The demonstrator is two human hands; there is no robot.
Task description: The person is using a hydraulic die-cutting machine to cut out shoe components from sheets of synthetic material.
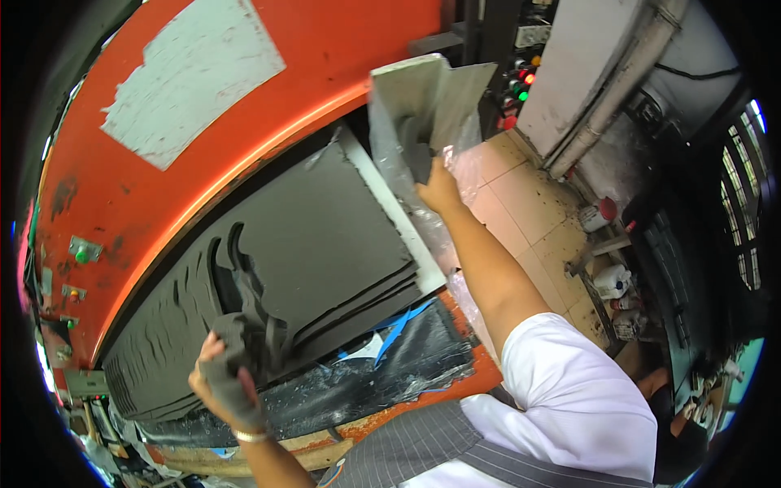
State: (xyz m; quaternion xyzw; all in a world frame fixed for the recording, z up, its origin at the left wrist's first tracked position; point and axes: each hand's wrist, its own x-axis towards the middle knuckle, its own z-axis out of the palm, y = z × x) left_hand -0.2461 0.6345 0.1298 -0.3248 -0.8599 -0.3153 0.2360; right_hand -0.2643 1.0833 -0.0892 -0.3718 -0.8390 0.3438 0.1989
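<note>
L hand [226, 386] clutching dk foam pcs [254, 335]; R hand [440, 189] at dk strip [418, 161] by clr plastic bag [466, 167], grip can't tell. Best: bag mouth wide, pcs bunched.

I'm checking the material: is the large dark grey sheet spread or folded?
Spread: the dark grey sheet lies flat, its broad surface showing, with slots in its left part.

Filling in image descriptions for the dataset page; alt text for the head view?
A person's gloved left hand grips dark grey cut pieces above a dark grey sheet with curved cut-outs. The bare right hand is at what looks like an open, plastic-draped container. An orange machine fills the upper left.
</note>
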